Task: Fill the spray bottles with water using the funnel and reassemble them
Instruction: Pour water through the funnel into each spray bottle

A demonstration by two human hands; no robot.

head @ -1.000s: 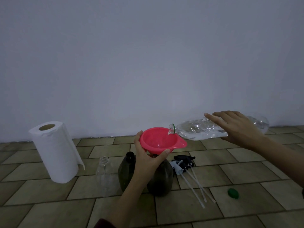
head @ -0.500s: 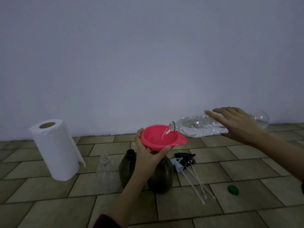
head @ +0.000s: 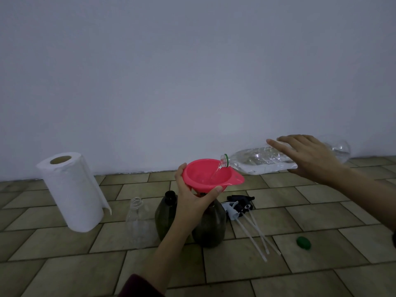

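The right hand [head: 310,159] grasps a clear water bottle [head: 263,162] lying nearly level, fingers draped over it, its mouth pouring into the pink funnel [head: 205,175]. The left hand [head: 192,202] cradles that funnel, thumb and fingers curled under its rim, hiding the neck of the dark spray bottle [head: 211,230] beneath the funnel.

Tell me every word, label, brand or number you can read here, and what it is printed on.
None: no readable text shows in this view.
Water bottle: clear, no label visible.
Funnel: plain pink, no marking.
Paper towel roll: plain white.
Dark spray bottles: no label visible, and the scene is dim.
Green cap: too small to tell.
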